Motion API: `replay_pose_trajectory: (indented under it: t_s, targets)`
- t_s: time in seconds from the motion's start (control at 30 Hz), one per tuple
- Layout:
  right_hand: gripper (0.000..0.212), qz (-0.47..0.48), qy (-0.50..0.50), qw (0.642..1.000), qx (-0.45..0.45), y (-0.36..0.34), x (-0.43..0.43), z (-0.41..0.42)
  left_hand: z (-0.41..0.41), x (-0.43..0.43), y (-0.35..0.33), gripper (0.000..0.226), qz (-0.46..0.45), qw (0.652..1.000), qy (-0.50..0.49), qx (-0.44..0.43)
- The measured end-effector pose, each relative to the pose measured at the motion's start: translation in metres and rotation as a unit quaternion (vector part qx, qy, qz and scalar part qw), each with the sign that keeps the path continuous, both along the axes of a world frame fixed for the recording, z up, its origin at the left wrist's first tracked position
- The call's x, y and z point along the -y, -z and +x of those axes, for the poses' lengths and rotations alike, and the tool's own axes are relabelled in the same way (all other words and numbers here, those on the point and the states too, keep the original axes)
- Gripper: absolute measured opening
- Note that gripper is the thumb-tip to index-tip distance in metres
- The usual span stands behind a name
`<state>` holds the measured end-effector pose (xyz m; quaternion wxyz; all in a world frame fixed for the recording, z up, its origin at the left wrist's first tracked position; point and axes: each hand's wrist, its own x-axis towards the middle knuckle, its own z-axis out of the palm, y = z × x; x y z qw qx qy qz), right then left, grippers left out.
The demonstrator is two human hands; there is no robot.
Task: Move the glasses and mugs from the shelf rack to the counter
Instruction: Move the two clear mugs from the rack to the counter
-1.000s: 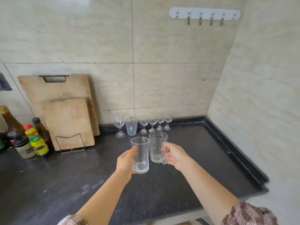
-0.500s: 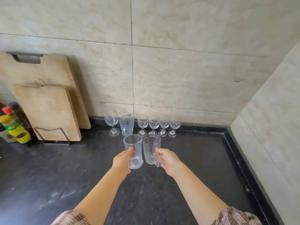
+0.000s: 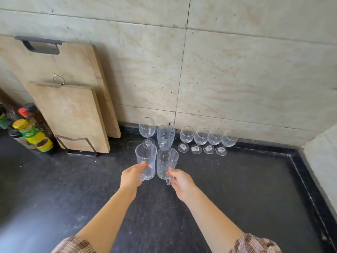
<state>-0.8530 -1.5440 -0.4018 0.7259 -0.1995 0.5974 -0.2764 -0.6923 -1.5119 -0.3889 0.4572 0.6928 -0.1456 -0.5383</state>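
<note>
Nearest the camera, two bare forearms in rolled checked sleeves reached forward over the dark counter (image 3: 237,189). The left hand (image 3: 131,175) was closed around the handle of a plain mug (image 3: 145,159), and the right hand (image 3: 181,181) pinched the handle of a patterned mug (image 3: 166,162). The two mugs stood upright and side by side, almost touching; whether their bases touched the counter could not be told. Compared with a second earlier, both mugs had travelled farther in and lower, from mid-air well short of the back row to just in front of it.

Just behind them stood a ribbed mug (image 3: 165,136) and a tall wine glass (image 3: 147,129), with four small wine glasses (image 3: 207,140) in a line to the right, all against the tiled wall (image 3: 237,79). None of these had moved.

To the left, two cutting boards (image 3: 69,106) leaned on the wall in a wire stand, beside some bottles (image 3: 31,132). The view had tipped down, so the hook rail seen earlier was out of frame.
</note>
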Motion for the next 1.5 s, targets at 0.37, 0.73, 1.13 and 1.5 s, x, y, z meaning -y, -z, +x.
replay_pose_trajectory:
  t_s: [0.37, 0.73, 1.13, 1.5]
  targets:
    - [0.034, -0.007, 0.024, 0.999, -0.032, 0.019, -0.007, 0.036, 0.026, 0.003, 0.022, 0.012, -0.055, 0.998, 0.0, -0.015]
    - [0.013, -0.011, -0.014, 0.997, -0.077, 0.02, -0.009, 0.045, 0.036, 0.001, 0.044, 0.014, -0.103, 0.994, -0.016, -0.019]
    - [0.02, -0.02, -0.006, 0.993, -0.115, 0.019, -0.017, 0.049, 0.036, -0.004, 0.041, 0.02, -0.082, 0.996, 0.037, 0.028]
    - [0.028, -0.126, -0.092, 0.95, -0.272, 0.003, -0.024, 0.04, 0.034, -0.015, 0.02, 0.045, -0.017, 0.969, 0.128, 0.211]
